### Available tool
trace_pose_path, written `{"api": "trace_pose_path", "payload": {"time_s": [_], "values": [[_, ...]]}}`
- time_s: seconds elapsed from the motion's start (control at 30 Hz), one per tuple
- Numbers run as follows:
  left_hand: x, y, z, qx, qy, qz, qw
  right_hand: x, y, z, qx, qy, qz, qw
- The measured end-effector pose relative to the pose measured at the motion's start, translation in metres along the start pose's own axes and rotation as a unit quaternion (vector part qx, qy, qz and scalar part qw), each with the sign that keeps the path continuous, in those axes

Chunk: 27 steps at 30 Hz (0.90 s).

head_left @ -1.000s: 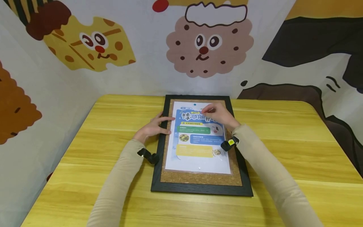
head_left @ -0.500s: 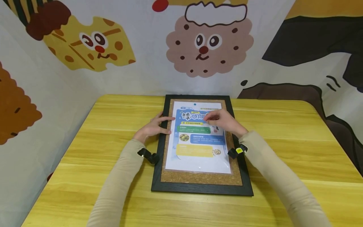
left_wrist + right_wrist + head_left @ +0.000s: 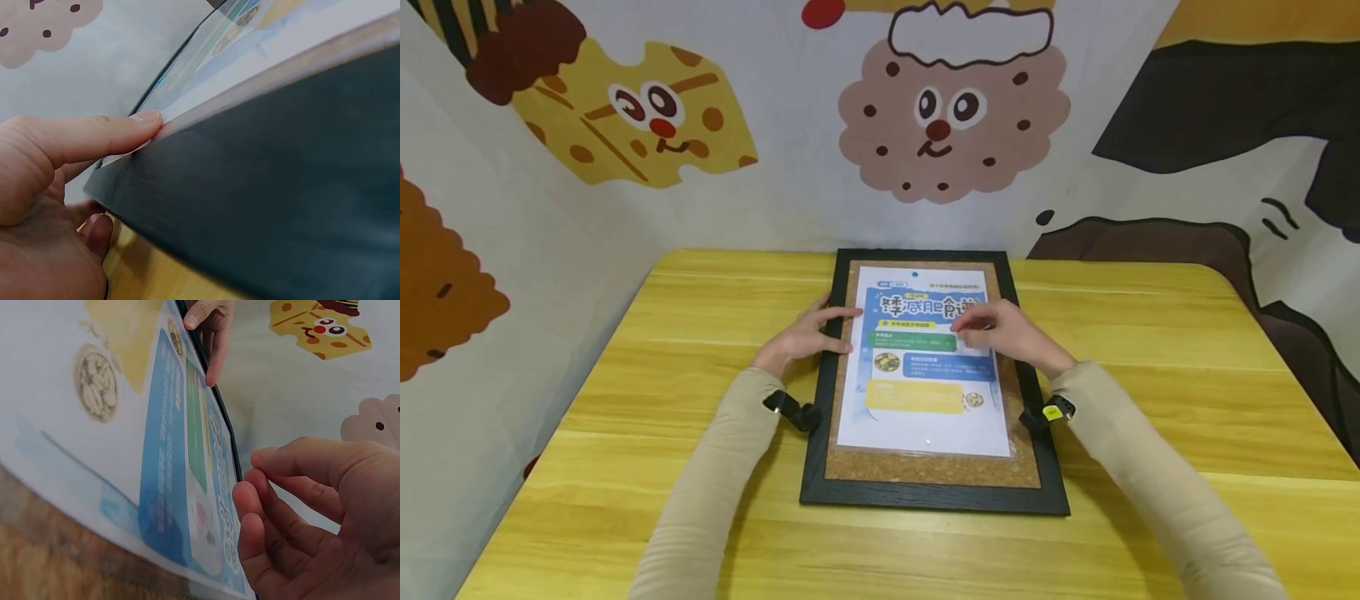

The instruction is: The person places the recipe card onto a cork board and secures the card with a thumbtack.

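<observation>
A black-framed cork board (image 3: 934,472) lies flat on the table, carrying a printed poster (image 3: 880,429) in a clear plastic sleeve. A blue pin (image 3: 915,274) shows at the poster's top middle; a small pale dot (image 3: 927,442) is near its bottom. My left hand (image 3: 801,340) holds the board's left edge. In the left wrist view its thumb (image 3: 147,120) lies over the frame's top, with other fingers curled at the outer side. Over the poster's upper right is my right hand (image 3: 996,325), fingers curled and thumb tip at the index fingertip, nothing visible between them.
The yellow wood-grain table (image 3: 1165,375) extends around the board. Its back edge meets a wall cloth (image 3: 805,200) printed with cartoon foods. Black straps with small devices are on both wrists.
My right hand has drawn back from the poster's title, down and to the right, uncovering the last characters. The left hand and the board stay put.
</observation>
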<state>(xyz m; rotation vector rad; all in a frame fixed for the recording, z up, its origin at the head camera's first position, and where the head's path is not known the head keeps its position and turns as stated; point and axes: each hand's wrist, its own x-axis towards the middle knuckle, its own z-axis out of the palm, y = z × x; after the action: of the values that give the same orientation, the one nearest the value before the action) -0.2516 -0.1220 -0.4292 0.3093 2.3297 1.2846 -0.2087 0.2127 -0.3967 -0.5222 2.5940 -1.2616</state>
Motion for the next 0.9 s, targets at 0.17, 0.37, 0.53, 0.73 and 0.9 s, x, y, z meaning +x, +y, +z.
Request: {"api": "trace_pose_path", "payload": {"time_s": [0.17,0.37,0.53,0.73,0.9], "values": [[0.000,0.000,0.000,0.003,0.001,-0.001,1.0000,-0.008,0.002,-0.005,-0.002,0.003,0.008,1.0000],[-0.001,-0.001,-0.001,0.000,0.001,-0.003,1.0000,-0.018,0.003,-0.011,0.003,0.004,0.019,0.9998],[-0.002,0.000,-0.002,0.002,0.001,-0.001,1.0000,-0.026,0.005,-0.017,0.014,0.002,0.017,0.9998],[-0.003,0.000,-0.001,0.007,0.001,0.001,1.0000,-0.034,0.012,-0.023,0.009,0.006,0.010,0.9999],[-0.002,0.000,0.000,0.002,0.002,0.002,1.0000,-0.040,0.020,-0.027,-0.009,0.019,0.007,0.9998]]}}
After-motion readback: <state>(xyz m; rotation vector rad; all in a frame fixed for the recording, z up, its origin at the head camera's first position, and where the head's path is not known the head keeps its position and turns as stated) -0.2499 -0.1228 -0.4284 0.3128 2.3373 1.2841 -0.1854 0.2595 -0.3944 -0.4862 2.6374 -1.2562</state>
